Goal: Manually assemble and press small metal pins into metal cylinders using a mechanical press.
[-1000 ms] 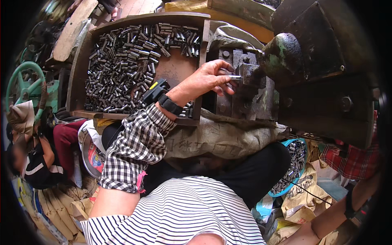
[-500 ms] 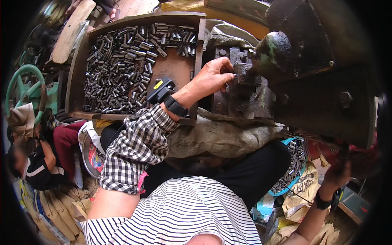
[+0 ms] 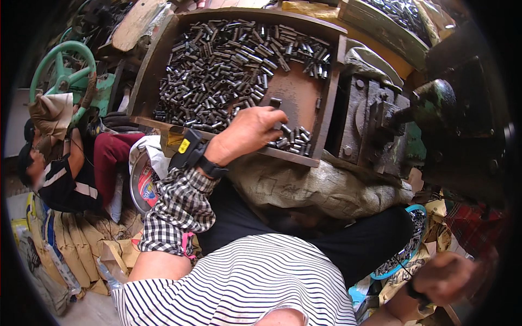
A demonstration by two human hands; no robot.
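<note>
My left hand [image 3: 247,133] is over the front part of a wooden tray [image 3: 331,103] with bent fingers, the thumb and forefinger tips a little apart. Just beyond its knuckles is a short metal tube [image 3: 275,102]; whether it touches the hand I cannot tell. A small group of shiny tubes [image 3: 296,142] lies by the fingertips in the tray's near right corner. A large heap of darker metal tubes [image 3: 212,76] fills the left and back of the tray. My right hand [image 3: 446,277] is low at the right, smeared by motion, its fingers unclear.
To the tray's right stands a dark, oily press [image 3: 380,125] with a rounded ram [image 3: 435,103]. A blue-rimmed basin [image 3: 416,244] of metal pieces stands by my right knee. Grey sacking [image 3: 326,187] hangs below the tray. At the left, a person [image 3: 60,174] sits near a green handwheel [image 3: 65,76].
My left hand has moved from the press back over the tray. My right hand has come down from beside the press. The view has shifted, so the tray appears farther right.
</note>
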